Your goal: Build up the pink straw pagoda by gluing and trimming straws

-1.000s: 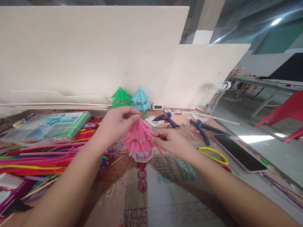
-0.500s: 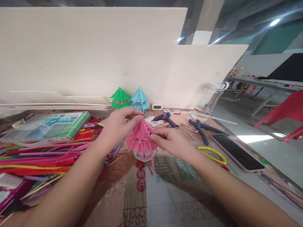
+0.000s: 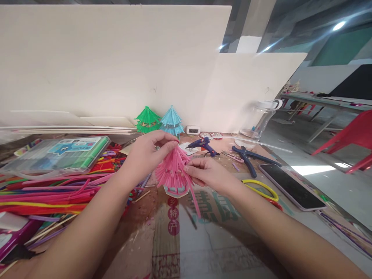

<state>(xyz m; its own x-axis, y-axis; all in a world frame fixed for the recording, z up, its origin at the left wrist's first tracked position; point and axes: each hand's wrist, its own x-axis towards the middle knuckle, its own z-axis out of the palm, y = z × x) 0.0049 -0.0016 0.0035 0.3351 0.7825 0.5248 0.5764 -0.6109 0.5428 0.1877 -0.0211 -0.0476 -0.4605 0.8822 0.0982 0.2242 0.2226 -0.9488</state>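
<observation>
A pink pipe-cleaner tree (image 3: 171, 176) with two tiers of strands stands on a pale base (image 3: 176, 192) in front of me. My left hand (image 3: 158, 149) pinches its pointed top between thumb and fingers. At the tree's right side, my right hand (image 3: 205, 172) has its thumb and fingers closed on a long pink pipe cleaner (image 3: 197, 203), whose loose end hangs below the tiers toward the table. The strand's upper part runs into the tree, where it is hard to separate from the others.
Green (image 3: 147, 119) and blue (image 3: 171, 119) trees stand behind. A glue gun (image 3: 204, 145), pliers (image 3: 247, 157), yellow-handled scissors (image 3: 263, 188) and a phone (image 3: 292, 186) lie rightward. Loose pipe cleaners (image 3: 49, 193) and a plastic case (image 3: 55, 157) cover the left; a clear jug (image 3: 257, 120) stands back right.
The loose end of the pink pipe cleaner has swung outward to the right and lower. Both hands keep nearly the same places on the tree.
</observation>
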